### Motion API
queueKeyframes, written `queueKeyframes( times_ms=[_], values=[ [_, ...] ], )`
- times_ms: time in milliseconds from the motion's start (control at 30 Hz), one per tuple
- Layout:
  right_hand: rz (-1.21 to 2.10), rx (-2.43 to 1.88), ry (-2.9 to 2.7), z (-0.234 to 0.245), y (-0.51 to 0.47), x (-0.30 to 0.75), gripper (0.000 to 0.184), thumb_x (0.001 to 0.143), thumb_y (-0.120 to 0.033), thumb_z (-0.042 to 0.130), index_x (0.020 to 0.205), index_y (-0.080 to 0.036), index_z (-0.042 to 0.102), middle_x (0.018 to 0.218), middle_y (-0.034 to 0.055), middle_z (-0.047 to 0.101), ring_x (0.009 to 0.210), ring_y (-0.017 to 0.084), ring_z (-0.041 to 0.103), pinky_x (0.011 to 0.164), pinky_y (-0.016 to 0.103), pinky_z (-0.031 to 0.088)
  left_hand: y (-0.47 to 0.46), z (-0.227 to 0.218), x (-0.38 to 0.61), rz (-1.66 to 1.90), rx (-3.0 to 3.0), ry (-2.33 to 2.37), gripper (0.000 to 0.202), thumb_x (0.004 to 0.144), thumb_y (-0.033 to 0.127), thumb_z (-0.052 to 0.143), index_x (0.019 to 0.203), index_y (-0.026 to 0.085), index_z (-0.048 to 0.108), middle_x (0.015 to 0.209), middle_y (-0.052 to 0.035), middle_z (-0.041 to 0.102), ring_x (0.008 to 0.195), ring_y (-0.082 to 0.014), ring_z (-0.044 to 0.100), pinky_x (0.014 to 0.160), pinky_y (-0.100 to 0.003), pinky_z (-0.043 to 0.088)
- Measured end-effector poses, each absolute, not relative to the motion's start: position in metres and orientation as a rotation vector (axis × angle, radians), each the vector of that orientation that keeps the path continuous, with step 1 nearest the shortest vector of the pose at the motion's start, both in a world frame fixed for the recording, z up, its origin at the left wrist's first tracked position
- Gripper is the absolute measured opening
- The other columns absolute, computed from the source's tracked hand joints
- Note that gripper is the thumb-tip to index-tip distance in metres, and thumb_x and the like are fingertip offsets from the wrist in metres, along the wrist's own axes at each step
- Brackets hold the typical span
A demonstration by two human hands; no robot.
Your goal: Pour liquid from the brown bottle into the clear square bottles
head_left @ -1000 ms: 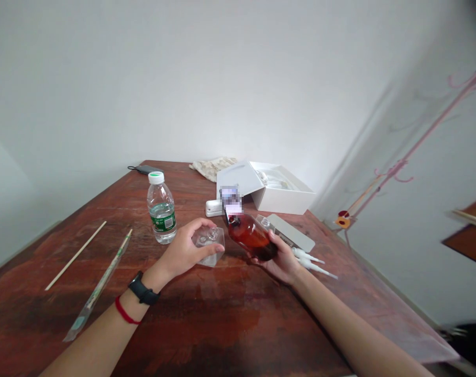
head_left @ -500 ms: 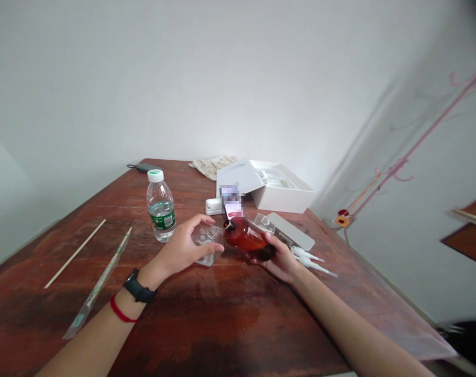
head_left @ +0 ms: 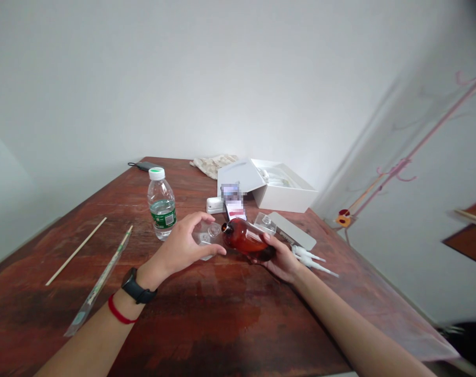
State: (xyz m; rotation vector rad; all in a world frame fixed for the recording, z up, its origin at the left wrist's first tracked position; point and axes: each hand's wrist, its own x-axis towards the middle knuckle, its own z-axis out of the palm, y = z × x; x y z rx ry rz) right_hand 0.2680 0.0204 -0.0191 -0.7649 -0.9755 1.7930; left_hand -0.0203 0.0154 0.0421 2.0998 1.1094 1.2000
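My left hand, with a black watch and a red band on its wrist, has thumb and fingers spread in a wide curve. Partly hidden within that curve is a small clear bottle. In my right hand is an amber bottle, gripped near its base and tipped almost level. Its uncapped mouth points left, close to the clear bottle's neck. Behind the amber bottle lies another clear container. White pump heads rest to the right of my right hand.
A water bottle stands left of my left hand. One bare chopstick and a wrapped pair lie further left. Behind are a phone, a white box, its propped lid and a cloth.
My left thumb and fingers have spread wider around the small clear bottle, which sits slightly farther from me. The amber bottle stays tipped in my right hand, nearly unmoved.
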Motion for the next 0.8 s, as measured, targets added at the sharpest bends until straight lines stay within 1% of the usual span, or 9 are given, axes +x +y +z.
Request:
queueKeyframes(
  times_ms=[133,233,367,500,667,800],
  values=[
    [1.787,-0.758,-0.97,-0.0163,0.0195,0.2661,0.047,0.082,-0.045,0.085,0.12,-0.02,0.073,0.105,0.0082,0.081,0.078,0.02,0.072,0.059,0.026,0.053,0.0146,0.043,-0.0208,1.216,2.166,1.139,0.062,0.065,0.05,0.099,0.111,0.021,0.068,0.114,-0.0077,0.077,0.104,-0.0288,0.072,0.098,-0.045,0.057],
    [1.789,-0.757,-0.984,-0.0156,0.0195,0.2655,0.047,0.083,-0.044,0.084,0.121,-0.021,0.072,0.105,0.0082,0.081,0.079,0.02,0.071,0.059,0.027,0.051,0.0145,0.0434,-0.0214,1.22,2.211,1.147,0.063,0.065,0.05,0.099,0.112,0.021,0.068,0.114,-0.0076,0.077,0.105,-0.0292,0.072,0.099,-0.045,0.056],
    [1.781,-0.763,-0.987,-0.0165,0.0193,0.2658,0.044,0.084,-0.043,0.084,0.12,-0.022,0.072,0.107,0.0076,0.08,0.082,0.021,0.072,0.062,0.027,0.051,0.0153,0.0431,-0.0225,1.224,2.232,1.151,0.062,0.066,0.052,0.098,0.111,0.022,0.068,0.115,-0.0077,0.077,0.106,-0.0298,0.072,0.099,-0.045,0.057],
    [1.79,-0.762,-0.996,-0.0168,0.0187,0.2656,0.041,0.084,-0.045,0.083,0.115,-0.02,0.073,0.104,0.0078,0.08,0.078,0.02,0.071,0.061,0.027,0.051,0.0164,0.0418,-0.0224,1.207,2.254,1.155,0.062,0.066,0.053,0.098,0.112,0.022,0.068,0.117,-0.0084,0.077,0.107,-0.0307,0.072,0.098,-0.045,0.056],
    [1.771,-0.785,-1.012,-0.0178,0.0196,0.2663,0.044,0.084,-0.044,0.083,0.118,-0.02,0.073,0.111,0.0096,0.08,0.087,0.022,0.073,0.062,0.027,0.053,0.0149,0.0395,-0.0195,1.177,2.263,1.148,0.061,0.068,0.052,0.097,0.112,0.023,0.068,0.114,-0.0068,0.077,0.105,-0.0301,0.072,0.098,-0.045,0.056],
    [1.762,-0.798,-1.028,-0.0201,0.0217,0.2689,0.044,0.085,-0.045,0.083,0.119,-0.021,0.072,0.111,0.0086,0.08,0.086,0.022,0.073,0.062,0.028,0.053,0.0142,0.037,-0.017,1.165,2.252,1.153,0.056,0.071,0.052,0.095,0.111,0.023,0.068,0.111,-0.006,0.077,0.102,-0.0295,0.072,0.096,-0.044,0.056]
  ],
)
